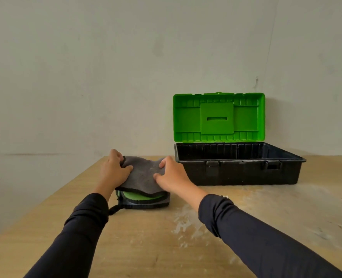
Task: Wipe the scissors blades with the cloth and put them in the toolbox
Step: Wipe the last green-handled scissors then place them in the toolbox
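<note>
Hands: left hand (114, 169) and right hand (171, 173) both grip the grey microfibre cloth (142, 177).
Scissors: hidden, perhaps beneath.
Toolbox: open black-and-green plastic toolbox (238, 163), right.

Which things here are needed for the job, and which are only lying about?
Needed: cloth, held by left hand and right hand; open toolbox. Scissors not visible.
Lying about: green pad under the cloth; white dust on table.

Cloth (142, 177) sat on table (146, 247), left of toolbox (240, 171), near its front-left corner. Toolbox stood at table's far edge by the wall (105, 67), lid (218, 117) upright behind its tray. Left hand (114, 171) on cloth's left side, right hand (172, 175) on its right.
</note>
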Demonstrator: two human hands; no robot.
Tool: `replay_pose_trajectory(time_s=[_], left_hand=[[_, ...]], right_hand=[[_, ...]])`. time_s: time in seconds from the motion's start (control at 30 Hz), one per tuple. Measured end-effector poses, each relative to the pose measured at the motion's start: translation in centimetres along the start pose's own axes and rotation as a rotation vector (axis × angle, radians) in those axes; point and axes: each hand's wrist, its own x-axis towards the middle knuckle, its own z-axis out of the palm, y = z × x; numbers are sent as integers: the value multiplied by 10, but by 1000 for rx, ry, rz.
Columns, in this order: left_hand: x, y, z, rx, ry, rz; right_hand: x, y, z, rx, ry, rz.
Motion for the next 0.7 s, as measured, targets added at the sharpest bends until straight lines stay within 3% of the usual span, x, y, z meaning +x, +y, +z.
replay_pose_trajectory(time_s=[0.27,0.43,0.7], left_hand=[[7,-40,23,263,-179,58],[9,-45,24,312,-220,75],[0,-24,22,467,-118,112]], right_hand=[[16,14,39,-342,-90,-2],[15,16,39,-348,-90,-7],[11,7,17,-266,19,-86]])
